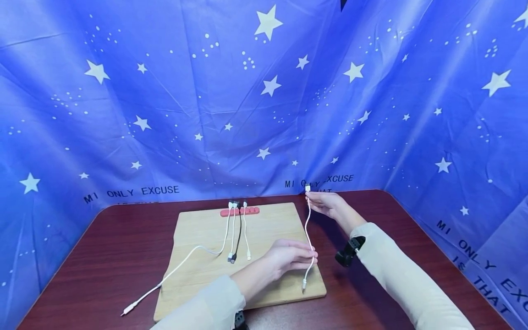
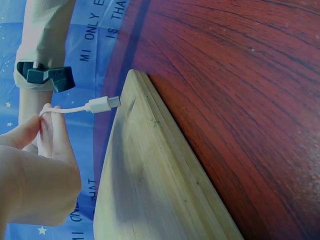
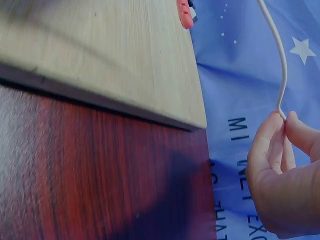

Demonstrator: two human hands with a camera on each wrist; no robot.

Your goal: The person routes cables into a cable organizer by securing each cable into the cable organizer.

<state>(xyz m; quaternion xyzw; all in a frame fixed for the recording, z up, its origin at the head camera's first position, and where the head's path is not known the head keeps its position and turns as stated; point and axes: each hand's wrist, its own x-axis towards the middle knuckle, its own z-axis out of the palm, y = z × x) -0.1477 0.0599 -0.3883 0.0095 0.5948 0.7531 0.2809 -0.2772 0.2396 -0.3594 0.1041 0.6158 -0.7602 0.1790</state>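
A short white USB cable (image 1: 307, 224) hangs between my two hands near the right edge of a wooden board (image 1: 202, 229). My right hand (image 1: 327, 205) pinches it just below its upper plug (image 1: 307, 188), beyond the board's far right corner. Lower down, my left hand (image 1: 288, 257) pinches the cable between thumb and fingers above the board. The lower white plug (image 2: 102, 104) sticks out past the left fingers in the left wrist view. In the right wrist view the cable (image 3: 281, 55) runs up from the right fingertips; the upper plug is hidden there.
A red cable holder (image 1: 252, 211) sits at the board's far edge with several cables in it. A black cable (image 1: 240, 233) and white ones hang down from it. One longer white cable (image 1: 181, 256) trails left onto the dark red table (image 1: 119, 243). A blue star-patterned cloth (image 1: 231, 91) stands behind.
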